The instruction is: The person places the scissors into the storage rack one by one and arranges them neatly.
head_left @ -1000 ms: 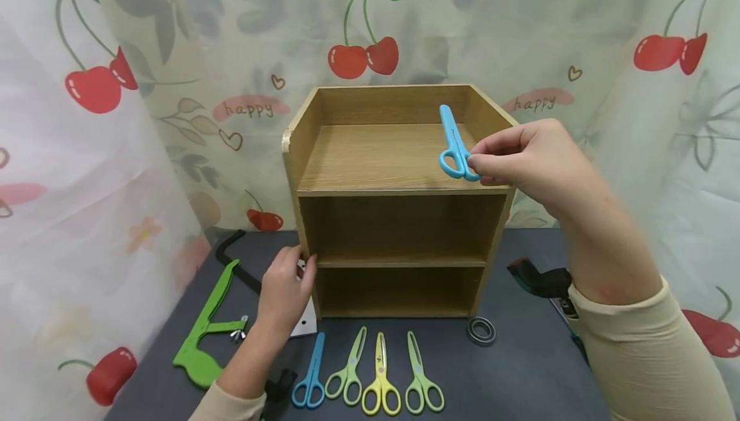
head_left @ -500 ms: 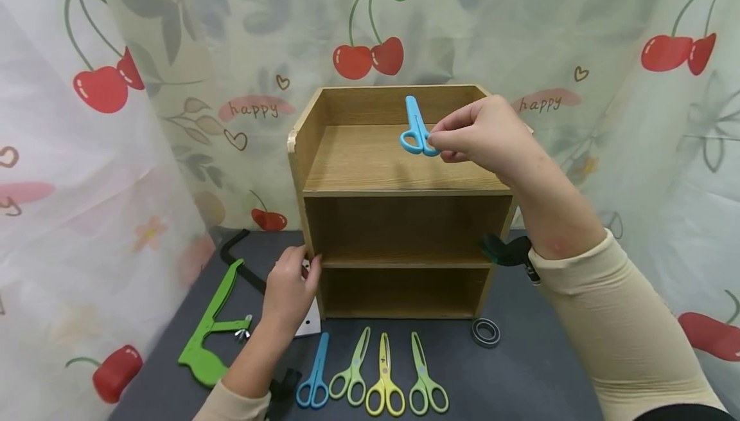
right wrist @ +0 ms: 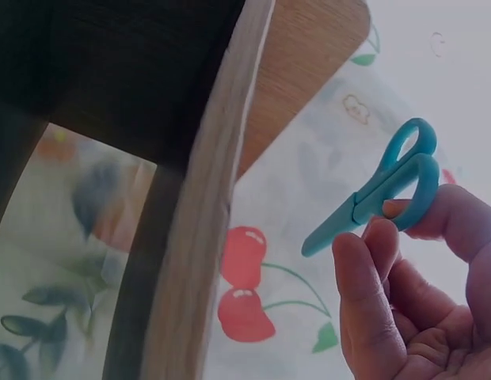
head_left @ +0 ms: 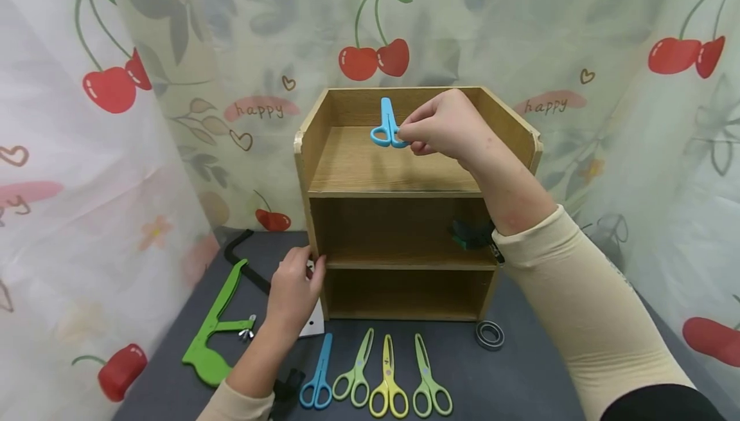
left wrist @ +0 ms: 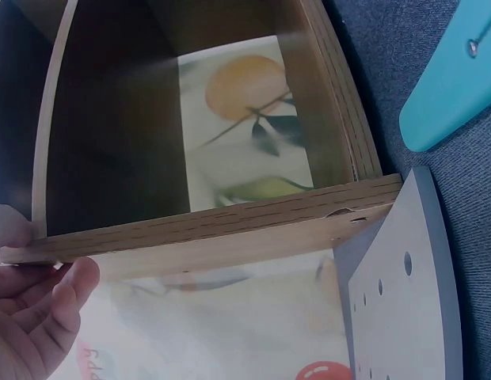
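Over the top shelf of the wooden shelf unit [head_left: 347,170], my right hand [head_left: 448,125] pinches a pair of light-blue scissors [head_left: 386,124] by one handle loop, blades pointing up and away in the head view. In the right wrist view, thumb and fingertips meet at a loop of the same scissors [right wrist: 372,194]. My left hand [head_left: 296,283] grips the left side panel of the unit at the height of the lower shelf. Its thumb and fingers are on either side of the panel edge [left wrist: 230,226] in the left wrist view.
Before the unit lie blue scissors [head_left: 318,376], two pairs of green scissors [head_left: 429,376] and yellow scissors [head_left: 388,379]. A grey ring of tape [head_left: 489,335] is at the right. A green-framed saw-like tool [head_left: 216,324] and a white perforated plate [head_left: 313,321] are left.
My right hand has carried the light-blue scissors leftward and slightly up, from the right side of the top shelf toward its middle. The left hand has kept its grip on the panel.
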The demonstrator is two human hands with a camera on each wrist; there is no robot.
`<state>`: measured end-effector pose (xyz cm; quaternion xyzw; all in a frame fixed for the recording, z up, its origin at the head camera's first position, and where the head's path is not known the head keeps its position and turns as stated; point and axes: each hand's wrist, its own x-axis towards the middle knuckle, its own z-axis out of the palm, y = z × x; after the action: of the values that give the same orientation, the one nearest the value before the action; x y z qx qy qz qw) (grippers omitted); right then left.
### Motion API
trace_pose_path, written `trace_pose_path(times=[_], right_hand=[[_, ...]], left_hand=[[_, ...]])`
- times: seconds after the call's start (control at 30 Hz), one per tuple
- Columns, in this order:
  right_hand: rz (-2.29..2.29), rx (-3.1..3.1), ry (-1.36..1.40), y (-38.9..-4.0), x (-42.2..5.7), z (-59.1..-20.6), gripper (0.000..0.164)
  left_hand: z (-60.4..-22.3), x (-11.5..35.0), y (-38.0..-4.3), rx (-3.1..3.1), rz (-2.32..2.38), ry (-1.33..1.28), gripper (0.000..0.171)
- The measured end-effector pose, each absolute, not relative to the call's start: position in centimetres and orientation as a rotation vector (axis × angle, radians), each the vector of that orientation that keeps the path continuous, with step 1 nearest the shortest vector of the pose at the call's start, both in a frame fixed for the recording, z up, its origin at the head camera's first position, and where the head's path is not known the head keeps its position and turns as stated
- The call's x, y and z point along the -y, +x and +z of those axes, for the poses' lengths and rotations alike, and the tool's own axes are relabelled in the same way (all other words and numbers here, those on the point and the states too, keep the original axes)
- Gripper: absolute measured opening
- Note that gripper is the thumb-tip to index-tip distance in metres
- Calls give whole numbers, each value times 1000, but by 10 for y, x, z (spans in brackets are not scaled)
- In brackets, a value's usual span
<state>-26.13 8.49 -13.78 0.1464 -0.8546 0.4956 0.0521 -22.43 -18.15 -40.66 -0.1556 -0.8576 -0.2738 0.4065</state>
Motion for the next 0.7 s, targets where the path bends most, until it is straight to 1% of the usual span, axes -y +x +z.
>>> trace_pose_path(times=[0.23,0.47,0.7], right_hand=[[1528,2617,476,-273,-64,-141,16],[1525,2661,469,-281,-43,-150,13],[1401,2737,480,-288,-23,-160,11]], left_hand=[[-404,181,-225,2163,-682,-394,16],[-406,182,-226,2161,-684,-391,16],[-409,183,-226,2138,-682,-403,16]])
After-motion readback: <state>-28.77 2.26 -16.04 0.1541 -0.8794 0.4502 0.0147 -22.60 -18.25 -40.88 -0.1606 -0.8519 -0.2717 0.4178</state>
